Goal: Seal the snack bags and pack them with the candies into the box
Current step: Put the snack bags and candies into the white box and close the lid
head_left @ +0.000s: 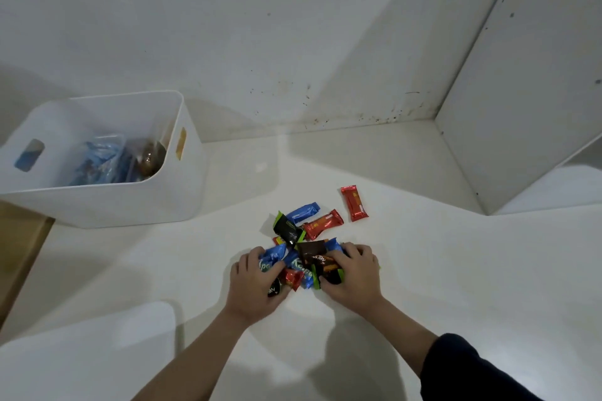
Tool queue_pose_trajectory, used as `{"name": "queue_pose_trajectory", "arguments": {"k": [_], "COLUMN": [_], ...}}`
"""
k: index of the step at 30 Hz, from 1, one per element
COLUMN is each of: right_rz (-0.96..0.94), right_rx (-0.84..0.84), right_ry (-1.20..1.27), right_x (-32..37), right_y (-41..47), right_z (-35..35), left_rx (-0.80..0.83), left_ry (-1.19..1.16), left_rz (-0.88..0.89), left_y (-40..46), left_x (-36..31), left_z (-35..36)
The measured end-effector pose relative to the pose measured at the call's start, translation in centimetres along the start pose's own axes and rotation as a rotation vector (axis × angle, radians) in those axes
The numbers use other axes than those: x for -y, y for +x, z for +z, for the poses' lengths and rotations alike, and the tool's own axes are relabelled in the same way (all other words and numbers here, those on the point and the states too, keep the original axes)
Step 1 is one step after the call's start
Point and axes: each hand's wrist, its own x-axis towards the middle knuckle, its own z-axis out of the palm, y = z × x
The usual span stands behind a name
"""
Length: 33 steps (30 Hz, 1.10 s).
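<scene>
Low in the middle of the frame, the left hand (257,283) and right hand (350,273) curl around a heap of candies (304,262), fingers clamped on the wrappers from both sides. Blue wrappers show partial white lettering, too cut off to read; a dark one shows "NE". Three more sweets lie loose just above: a blue candy (303,212) and two red bars (354,203). The box (97,202), upper left, holds snack bags (104,159). All rests on a white counter (456,270) meeting a speckled, stained white wall (293,42).
</scene>
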Motion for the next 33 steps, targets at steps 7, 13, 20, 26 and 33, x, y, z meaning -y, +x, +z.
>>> {"name": "queue_pose_trajectory", "arguments": {"k": [7,13,20,26,33], "right_rz": [0.416,0.585,0.363,0.202,0.136], "right_rx": [0.058,-0.087,-0.096,-0.042,-0.18], "right_ry": [0.563,1.01,1.091,1.065,0.876], "right_x": [2.6,8.5,22.0,32.9,37.5], "right_y": [1.6,3.2,7.5,14.3,18.8], "right_z": [-3.4,-8.0,-9.3,-6.4,-0.3], "left_rx": [-0.059,-0.311,-0.63,-0.658,-0.176], "left_ry": [-0.248,-0.634,-0.865,-0.802,-0.661], "left_rz": [-0.134,-0.292,-0.271,-0.39,-0.556], "left_y": [-0.3,-0.3,1.9,6.2,10.6], "left_x": [0.4,1.4,8.0,18.0,25.0], "left_z": [-1.7,-6.5,-16.6,-23.5,-23.1]}}
